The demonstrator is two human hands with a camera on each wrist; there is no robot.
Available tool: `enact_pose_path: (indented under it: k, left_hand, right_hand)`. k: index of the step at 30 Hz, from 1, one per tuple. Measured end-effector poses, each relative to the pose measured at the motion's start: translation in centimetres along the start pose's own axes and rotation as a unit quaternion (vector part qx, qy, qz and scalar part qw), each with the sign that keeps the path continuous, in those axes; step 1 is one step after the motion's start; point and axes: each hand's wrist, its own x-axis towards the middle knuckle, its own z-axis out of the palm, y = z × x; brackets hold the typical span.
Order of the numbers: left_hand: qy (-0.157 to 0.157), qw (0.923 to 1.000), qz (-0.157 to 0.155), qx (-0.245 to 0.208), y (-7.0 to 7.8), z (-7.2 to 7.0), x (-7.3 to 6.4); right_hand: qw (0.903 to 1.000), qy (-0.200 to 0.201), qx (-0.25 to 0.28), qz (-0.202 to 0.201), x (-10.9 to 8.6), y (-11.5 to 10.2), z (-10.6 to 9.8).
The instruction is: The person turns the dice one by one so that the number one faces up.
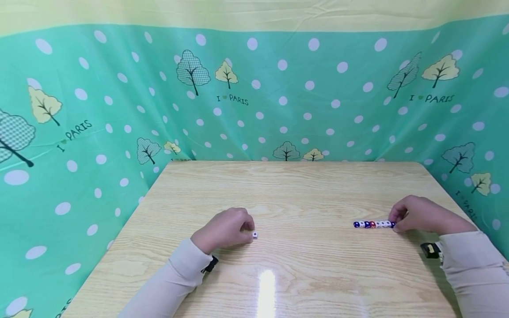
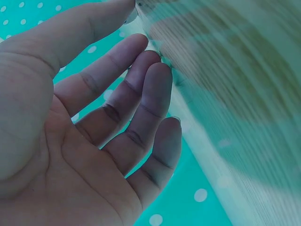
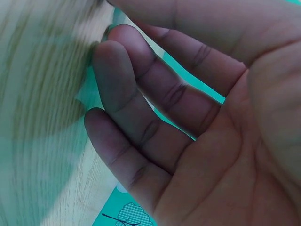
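Note:
A small white die [image 1: 255,235] with a dark pip lies on the table at the fingertips of my left hand [image 1: 227,227], pinched between thumb and finger. Farther right, several white, blue and red dice [image 1: 383,224] form a straight row, side to side. My right hand [image 1: 420,215] is at the row's right end, its thumb and index finger around the blue end die [image 1: 393,225], which they partly hide. In the left wrist view, the other fingers [image 2: 157,89] curve loosely away from the thumb. The right wrist view shows similarly bent fingers [image 3: 115,70]; neither die shows clearly there.
The light wood-grain table [image 1: 294,190] carries a bright light reflection near its front. A green dotted curtain [image 1: 278,110] with printed trees encloses the back and sides. Dark wrist straps [image 1: 430,250] sit below both hands.

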Motion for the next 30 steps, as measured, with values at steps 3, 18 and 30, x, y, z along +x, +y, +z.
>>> enact_pose_path:
  k: [3, 18, 30]
  left_hand:
    - [0.001, 1.0000, -0.001, 0.002, 0.0, 0.1, 0.1]
    - [-0.003, 0.9997, 0.024, -0.006, 1.8, 0.8, 1.1]
    - [-0.017, 0.9991, 0.038, 0.008, 5.3, 2.0, 5.6]
  right_hand:
    - [1.0000, 0.000, 0.001, -0.001, 0.0, 0.0, 0.0]
    - [1.0000, -0.002, 0.004, 0.008, 0.1, 0.9, 0.1]
    - [0.9997, 0.007, 0.021, -0.012, 0.2, 0.9, 0.4]
